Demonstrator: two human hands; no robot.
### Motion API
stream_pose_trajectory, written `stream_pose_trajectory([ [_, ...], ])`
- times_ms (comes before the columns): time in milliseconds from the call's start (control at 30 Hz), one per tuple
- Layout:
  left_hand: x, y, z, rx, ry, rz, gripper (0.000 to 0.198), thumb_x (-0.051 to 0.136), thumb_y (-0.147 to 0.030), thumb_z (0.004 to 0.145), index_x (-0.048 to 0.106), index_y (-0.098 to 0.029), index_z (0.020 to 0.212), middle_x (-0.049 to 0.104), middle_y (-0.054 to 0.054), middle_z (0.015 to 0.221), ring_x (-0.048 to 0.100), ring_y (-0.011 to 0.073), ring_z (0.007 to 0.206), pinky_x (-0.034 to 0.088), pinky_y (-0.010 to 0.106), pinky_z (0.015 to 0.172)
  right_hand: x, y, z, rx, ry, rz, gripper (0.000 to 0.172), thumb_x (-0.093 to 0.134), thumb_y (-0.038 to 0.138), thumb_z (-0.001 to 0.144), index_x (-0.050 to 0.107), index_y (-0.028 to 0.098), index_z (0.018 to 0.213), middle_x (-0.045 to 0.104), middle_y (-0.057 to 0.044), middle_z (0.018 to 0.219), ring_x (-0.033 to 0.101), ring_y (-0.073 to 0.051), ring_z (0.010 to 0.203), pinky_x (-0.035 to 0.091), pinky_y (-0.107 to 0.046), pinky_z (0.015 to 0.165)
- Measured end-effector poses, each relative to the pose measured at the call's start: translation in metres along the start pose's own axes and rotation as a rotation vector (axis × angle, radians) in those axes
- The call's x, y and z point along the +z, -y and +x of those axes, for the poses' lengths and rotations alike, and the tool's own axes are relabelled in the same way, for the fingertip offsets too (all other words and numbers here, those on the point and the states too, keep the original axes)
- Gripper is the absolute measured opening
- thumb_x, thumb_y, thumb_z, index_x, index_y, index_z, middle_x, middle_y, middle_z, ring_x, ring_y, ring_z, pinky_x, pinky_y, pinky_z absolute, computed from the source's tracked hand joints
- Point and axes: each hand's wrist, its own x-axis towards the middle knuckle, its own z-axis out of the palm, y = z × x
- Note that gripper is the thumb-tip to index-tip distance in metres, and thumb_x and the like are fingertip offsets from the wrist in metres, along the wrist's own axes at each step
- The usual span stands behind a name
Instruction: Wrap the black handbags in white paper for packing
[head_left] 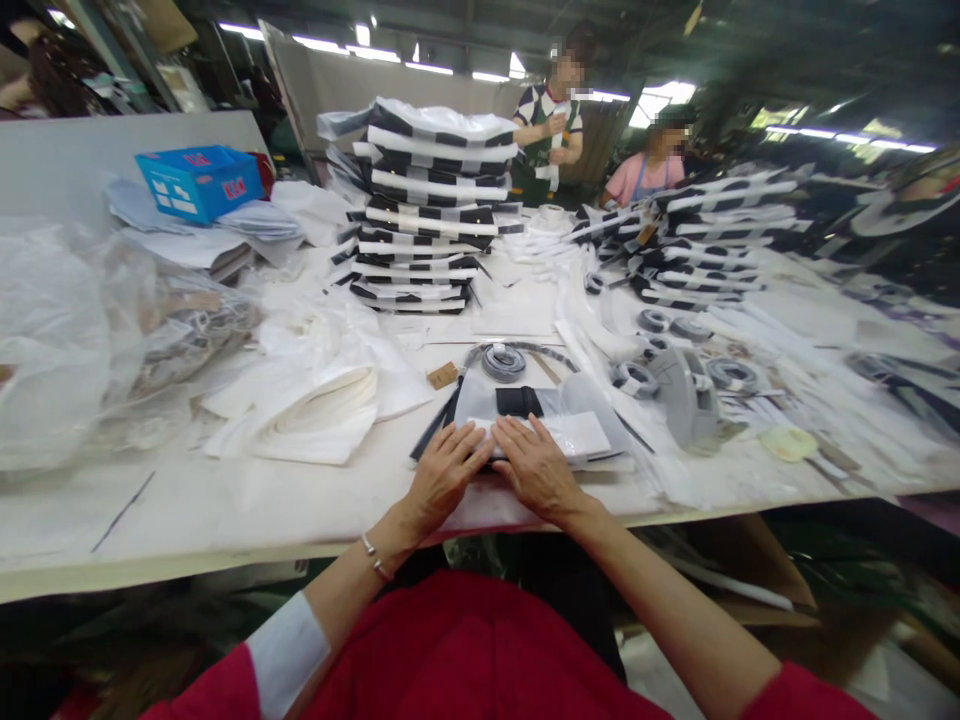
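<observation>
A dark bag (619,440) with handles lies flat at the table's front edge, partly covered by white paper (585,433) and grey translucent wrapping. My left hand (448,470) presses on the near left part of the paper, its fingers stretched out. Beside it, my right hand (536,465) lies flat on the paper too, fingers spread. Just beyond my fingertips sits a small black piece (519,401) that looks like a buckle or flap. Farther back, a coiled grey strap (503,362) rests within the handle's loop. A brown tag (442,375) lies to the left.
Wrapped black-and-white bundles form a tall stack (427,200) behind, with another stack (712,240) to the right. White sheets (315,415) and a blue box (199,183) are on the left. A grey tape dispenser (682,395) and strap coils stand right. Two people are across the table.
</observation>
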Motion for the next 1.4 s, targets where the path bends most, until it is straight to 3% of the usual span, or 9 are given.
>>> stream_pose_trajectory([
  [100, -0.009, -0.009, 0.0, 0.069, 0.076, 0.168, 0.04, 0.037, -0.01, 0.098, 0.053, -0.012, 0.134, 0.059, 0.013, 0.138, 0.051, 0.0248, 0.131, 0.038, 0.046, 0.112, 0.003, 0.001, -0.001, -0.001, -0.026, -0.021, 0.046, 0.049, 0.032, 0.099, 0.051, 0.01, 0.139, 0.053, -0.016, 0.144, 0.046, -0.028, 0.135, 0.026, -0.052, 0.117],
  [267, -0.017, -0.018, 0.013, 0.126, 0.228, 0.366, 0.038, 0.038, -0.01, 0.097, 0.055, -0.006, 0.131, 0.061, 0.017, 0.131, 0.057, 0.0296, 0.122, 0.047, 0.044, 0.099, 0.007, 0.003, 0.0, 0.018, -0.054, -0.048, 0.046, 0.051, 0.032, 0.098, 0.052, 0.01, 0.137, 0.055, -0.017, 0.142, 0.046, -0.028, 0.134, 0.025, -0.052, 0.117],
  [367, -0.017, -0.015, 0.02, 0.142, 0.258, 0.374, 0.037, 0.039, -0.012, 0.097, 0.054, -0.007, 0.13, 0.062, 0.018, 0.127, 0.059, 0.0304, 0.118, 0.049, 0.044, 0.094, 0.007, 0.008, 0.0, 0.053, -0.085, -0.056, 0.048, 0.054, 0.033, 0.096, 0.051, 0.01, 0.138, 0.056, -0.017, 0.14, 0.046, -0.028, 0.134, 0.024, -0.052, 0.117],
  [500, -0.017, -0.009, 0.021, 0.131, 0.269, 0.319, 0.038, 0.042, -0.01, 0.094, 0.052, -0.006, 0.131, 0.061, 0.017, 0.126, 0.059, 0.0292, 0.115, 0.049, 0.042, 0.091, 0.005, 0.02, -0.004, 0.114, -0.119, -0.036, 0.067, 0.067, 0.043, 0.086, 0.046, 0.01, 0.141, 0.054, -0.019, 0.142, 0.042, -0.032, 0.136, 0.02, -0.053, 0.118],
  [767, -0.015, 0.0, 0.034, 0.08, 0.216, 0.218, 0.046, 0.042, -0.006, 0.087, 0.048, -0.008, 0.133, 0.06, 0.017, 0.124, 0.056, 0.0287, 0.113, 0.046, 0.043, 0.092, 0.011, 0.023, 0.005, 0.183, -0.222, -0.06, 0.082, 0.077, 0.044, 0.077, 0.041, 0.01, 0.142, 0.057, -0.019, 0.136, 0.046, -0.033, 0.129, 0.024, -0.052, 0.112],
  [933, -0.012, 0.005, 0.036, 0.088, 0.162, 0.266, 0.046, 0.04, -0.004, 0.087, 0.051, -0.007, 0.131, 0.063, 0.016, 0.12, 0.058, 0.0279, 0.108, 0.047, 0.041, 0.09, 0.017, 0.011, 0.017, 0.122, -0.268, -0.079, 0.064, 0.067, 0.048, 0.084, 0.05, 0.011, 0.132, 0.065, -0.017, 0.119, 0.055, -0.03, 0.111, 0.036, -0.048, 0.101],
  [1033, -0.004, 0.007, 0.029, 0.084, 0.09, 0.272, 0.045, 0.038, -0.004, 0.087, 0.053, -0.007, 0.129, 0.064, 0.016, 0.121, 0.059, 0.0266, 0.11, 0.045, 0.04, 0.093, 0.016, 0.002, 0.023, 0.041, -0.239, -0.091, 0.058, 0.061, 0.052, 0.087, 0.054, 0.01, 0.126, 0.067, -0.017, 0.108, 0.058, -0.029, 0.098, 0.041, -0.045, 0.089],
  [1200, 0.004, 0.011, 0.028, 0.043, 0.019, 0.285, 0.046, 0.042, -0.009, 0.087, 0.054, -0.011, 0.131, 0.062, 0.015, 0.129, 0.054, 0.027, 0.122, 0.038, 0.042, 0.103, -0.001, -0.008, 0.036, -0.038, -0.112, -0.097, 0.055, 0.063, 0.039, 0.086, 0.049, 0.008, 0.13, 0.068, -0.013, 0.101, 0.06, -0.026, 0.09, 0.043, -0.039, 0.079],
  [1400, -0.006, 0.026, 0.048, 0.106, -0.118, 0.318, 0.035, 0.047, -0.008, 0.087, 0.058, -0.012, 0.12, 0.067, 0.012, 0.108, 0.061, 0.0254, 0.099, 0.045, 0.041, 0.091, -0.024, 0.003, 0.051, 0.032, -0.054, -0.078, 0.075, 0.065, 0.027, 0.078, 0.034, 0.011, 0.145, 0.069, -0.011, 0.1, 0.062, -0.025, 0.088, 0.045, -0.038, 0.075],
])
